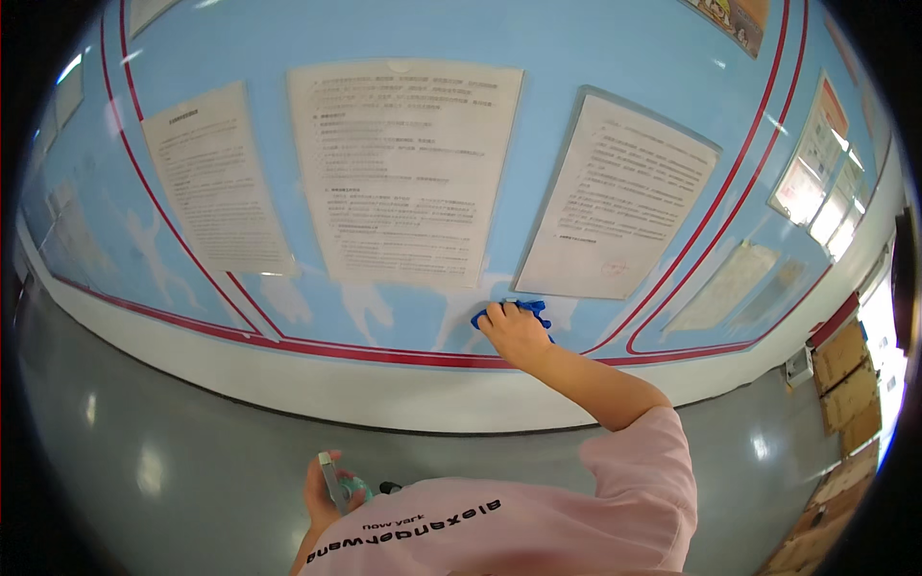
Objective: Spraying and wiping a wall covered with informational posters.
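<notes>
My right hand (516, 331) presses a crumpled blue cloth (534, 311) against the light-blue wall panel (410, 317). It is just below the lower left corner of a sheet in a clear sleeve (619, 194). Down by my body, my left hand (320, 493) is closed around what looks like a spray bottle (333, 481), with a grey top, a pale tip and a teal body partly hidden by the fingers. A larger printed sheet (407, 173) hangs on the wall left of the cloth, and another printed sheet (223, 180) is farther left.
Red stripes (403, 356) run along the panel above a white lower wall (360, 389). The grey floor (216, 446) shines below. Posters (814, 158) hang at the right. Cardboard boxes (846, 381) and a small white box (799, 366) stand on the right side.
</notes>
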The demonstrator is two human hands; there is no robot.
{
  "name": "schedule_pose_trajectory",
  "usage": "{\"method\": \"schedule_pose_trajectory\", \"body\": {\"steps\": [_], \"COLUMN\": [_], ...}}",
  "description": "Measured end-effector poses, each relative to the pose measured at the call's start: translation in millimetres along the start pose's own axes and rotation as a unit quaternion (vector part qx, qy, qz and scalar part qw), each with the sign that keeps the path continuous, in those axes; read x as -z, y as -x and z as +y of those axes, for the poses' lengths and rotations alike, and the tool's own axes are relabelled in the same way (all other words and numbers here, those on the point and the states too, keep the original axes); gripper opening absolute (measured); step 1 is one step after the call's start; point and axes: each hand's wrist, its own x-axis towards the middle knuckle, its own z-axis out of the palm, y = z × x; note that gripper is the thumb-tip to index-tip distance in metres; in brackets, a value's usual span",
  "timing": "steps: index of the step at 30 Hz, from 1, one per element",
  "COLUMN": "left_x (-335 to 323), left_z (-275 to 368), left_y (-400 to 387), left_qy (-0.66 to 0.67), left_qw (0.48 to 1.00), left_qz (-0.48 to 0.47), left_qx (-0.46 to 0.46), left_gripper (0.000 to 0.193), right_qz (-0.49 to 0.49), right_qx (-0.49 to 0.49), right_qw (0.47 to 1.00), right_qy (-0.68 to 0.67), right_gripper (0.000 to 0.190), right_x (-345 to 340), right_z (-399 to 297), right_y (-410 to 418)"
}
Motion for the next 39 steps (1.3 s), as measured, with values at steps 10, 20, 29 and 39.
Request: {"method": "schedule_pose_trajectory", "body": {"steps": [10, 20, 29, 39], "left_x": [6, 19, 42, 73], "left_z": [2, -15, -27, -37], "left_y": [5, 6, 14, 29], "left_qy": [0.015, 0.063, 0.077, 0.083], "left_qw": [1.000, 0.996, 0.992, 0.988], "left_qz": [0.009, 0.065, 0.102, 0.126], "left_qx": [-0.017, 0.005, 0.017, 0.025], "left_gripper": [0.060, 0.062, 0.062, 0.058], "right_qz": [0.338, 0.442, 0.346, 0.163], "right_qx": [-0.027, 0.070, 0.224, 0.369], "right_qw": [0.941, 0.894, 0.910, 0.914], "right_qy": [-0.009, 0.033, 0.051, 0.053], "right_gripper": [0.020, 0.023, 0.015, 0.009], "right_x": [161, 195, 82, 63], "right_z": [94, 84, -36, -78], "right_y": [-75, -203, -210, -220]}}
